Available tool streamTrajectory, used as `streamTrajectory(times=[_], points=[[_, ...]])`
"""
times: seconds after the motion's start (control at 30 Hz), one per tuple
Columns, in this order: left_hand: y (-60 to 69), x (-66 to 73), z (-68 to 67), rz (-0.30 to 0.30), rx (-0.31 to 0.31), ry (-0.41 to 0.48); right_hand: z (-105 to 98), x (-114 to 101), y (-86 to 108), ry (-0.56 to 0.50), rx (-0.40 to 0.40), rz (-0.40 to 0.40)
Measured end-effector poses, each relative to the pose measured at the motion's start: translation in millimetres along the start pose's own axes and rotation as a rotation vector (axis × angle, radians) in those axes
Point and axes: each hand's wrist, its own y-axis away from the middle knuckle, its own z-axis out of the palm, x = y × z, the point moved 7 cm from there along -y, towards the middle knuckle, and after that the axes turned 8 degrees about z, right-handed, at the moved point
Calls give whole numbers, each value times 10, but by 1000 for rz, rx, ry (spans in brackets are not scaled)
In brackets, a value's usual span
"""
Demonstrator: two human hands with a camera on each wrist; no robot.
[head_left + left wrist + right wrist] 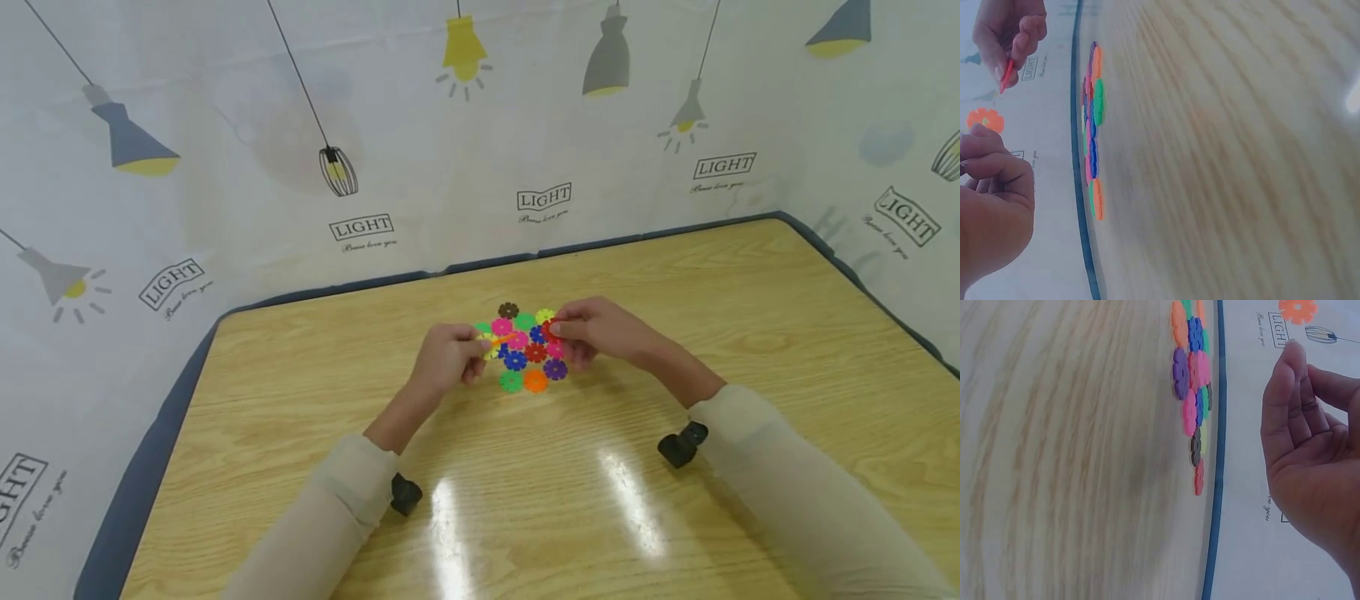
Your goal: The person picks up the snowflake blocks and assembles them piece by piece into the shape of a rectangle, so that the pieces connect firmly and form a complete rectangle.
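My left hand [446, 358] pinches an orange flower-shaped building disc [985, 120] by its lower edge, raised above the table. Opposite it, my right hand [603, 331] pinches a red flower-shaped disc [1006, 77] between thumb and fingers; in the left wrist view this disc shows edge-on. The two held discs are apart. Beneath and between the hands lies a flat cluster of discs in many colours, among them a green disc [512, 381], a purple disc [555, 369] and a brown disc [508, 310]. The hands cover part of the cluster. The right wrist view hides the red disc behind the fingers.
All the loose discs lie on a wood-grain table [315, 392] with a dark edge [480, 264]. A white printed curtain [420, 158] rises behind it and at both sides. Small black cameras [678, 447] sit at the wrists.
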Motion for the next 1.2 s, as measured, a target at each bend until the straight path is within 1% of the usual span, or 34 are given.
streamTrajectory(times=[0.1,0.27,0.4,0.67,0.8,0.97,1.2], points=[[-12,-23,-8,-50,5,50,21,-30,-12,-2,7,-4],[-13,-65,5,-125,6,167,73,-97,-35,-8,16,-10],[-9,-77,16,-153,15,225,121,-154,-57,-44,8,-21],[-18,-103,56,-145,3,259,186,-213,-77,-104,-13,-20],[-17,-96,72,-134,1,248,216,-234,-76,-128,-25,-15],[-9,-86,94,-107,-6,246,236,-239,-73,-144,-17,-6],[3,-50,104,-84,-11,226,277,-268,-52,-155,-24,-13]])
